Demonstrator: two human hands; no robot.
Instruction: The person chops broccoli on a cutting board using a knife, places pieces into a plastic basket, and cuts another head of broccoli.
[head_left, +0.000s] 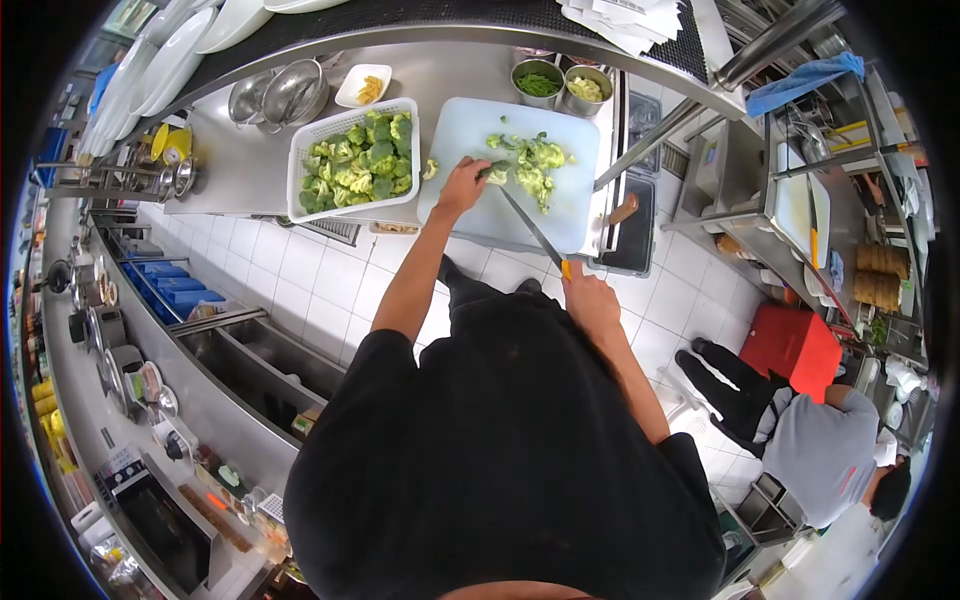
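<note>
My left hand (466, 184) is closed on a piece of broccoli (497, 173) over the pale blue cutting board (460, 125). In my right hand (591, 297) is the orange handle of a kitchen knife (532, 226), its blade pointing up and left with the tip near that piece. Cut broccoli pieces (538, 158) lie spread over the upper middle of the board. Left of the board stands a white plastic basket (296, 180) filled with broccoli florets (362, 160). One small pale piece (430, 169) lies at the board's left edge.
Two metal containers with chopped greens (538, 84) and pale pieces (585, 88) stand behind the board. Metal bowls (296, 92) and a white dish (362, 86) are behind the basket. A shelf (400, 32) overhangs the counter. Another person (820, 455) bends at right beside a red box (795, 345).
</note>
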